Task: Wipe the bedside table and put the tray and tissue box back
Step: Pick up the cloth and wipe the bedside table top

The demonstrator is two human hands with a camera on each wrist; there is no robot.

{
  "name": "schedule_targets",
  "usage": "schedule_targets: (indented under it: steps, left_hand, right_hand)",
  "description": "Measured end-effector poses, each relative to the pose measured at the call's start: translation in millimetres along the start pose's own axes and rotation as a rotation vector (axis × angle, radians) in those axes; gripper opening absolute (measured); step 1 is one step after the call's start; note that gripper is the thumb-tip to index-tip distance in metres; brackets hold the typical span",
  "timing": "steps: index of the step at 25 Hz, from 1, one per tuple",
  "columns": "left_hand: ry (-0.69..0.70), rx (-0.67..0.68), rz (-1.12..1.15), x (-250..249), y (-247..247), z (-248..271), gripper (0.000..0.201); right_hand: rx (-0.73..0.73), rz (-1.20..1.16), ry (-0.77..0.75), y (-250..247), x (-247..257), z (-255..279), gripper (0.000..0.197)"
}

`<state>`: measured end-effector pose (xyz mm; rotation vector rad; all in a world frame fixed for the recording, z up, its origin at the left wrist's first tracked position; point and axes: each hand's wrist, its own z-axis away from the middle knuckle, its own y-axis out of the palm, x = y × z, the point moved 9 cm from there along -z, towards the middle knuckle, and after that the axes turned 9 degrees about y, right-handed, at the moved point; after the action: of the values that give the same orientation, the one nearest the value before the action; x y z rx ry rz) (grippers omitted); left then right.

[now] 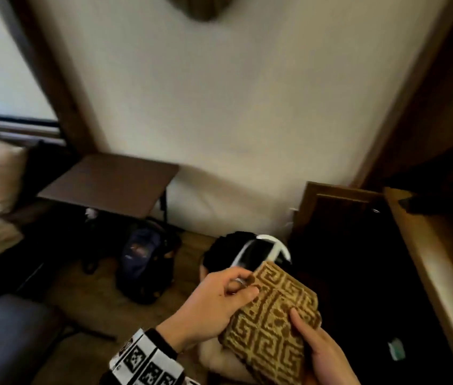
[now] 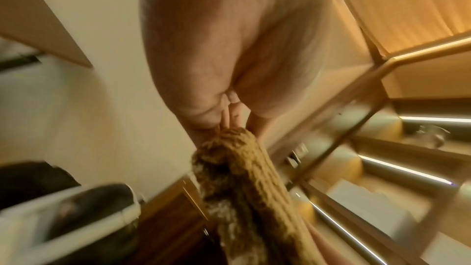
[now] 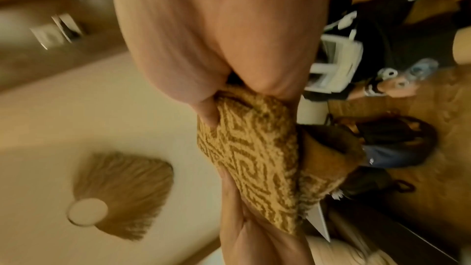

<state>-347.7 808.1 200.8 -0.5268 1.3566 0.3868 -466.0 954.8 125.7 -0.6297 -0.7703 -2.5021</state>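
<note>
both hands (image 1: 208, 307) (image 1: 322, 351) grip cloth (image 1: 272, 320) edges, well apart from table (image 1: 108, 184).

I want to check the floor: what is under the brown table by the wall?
Under the brown table a dark backpack stands on the floor beside a table leg. Further back is shadowed, unreadable.

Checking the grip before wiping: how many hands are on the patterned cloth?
2. The left hand pinches the cloth at its upper left edge; the right hand holds its lower right side from beneath, thumb on top.
</note>
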Motion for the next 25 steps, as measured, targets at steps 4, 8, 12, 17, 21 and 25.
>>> schedule_targets:
  steps: [4,8,12,17,21,25]
  left_hand:
    - [-0.008,-0.178,-0.075,40,-171,16,0.022]
    - [-0.101,-0.377,-0.063,79,-357,30,0.02]
    - [-0.198,-0.556,-0.02,106,-492,41,0.03]
    - [-0.281,-0.663,0.068,144,-625,-1,0.039]
    - [-0.378,-0.69,0.039,178,-712,-40,0.052]
    - [-0.52,-0.68,0.008,223,-795,-89,0.039]
  right_hand:
    - [0.052,0.189,0.07,160,-14,-63,0.045]
    - [0.045,0.234,0.208,287,-41,-155,0.073]
    - [0.019,0.252,0.259,358,-38,-225,0.025]
    - [-0.024,0.347,0.136,436,18,-377,0.03]
    - [-0.104,0.68,0.028,518,87,-504,0.033]
    - [-0.256,1.275,-0.181,604,145,-592,0.035]
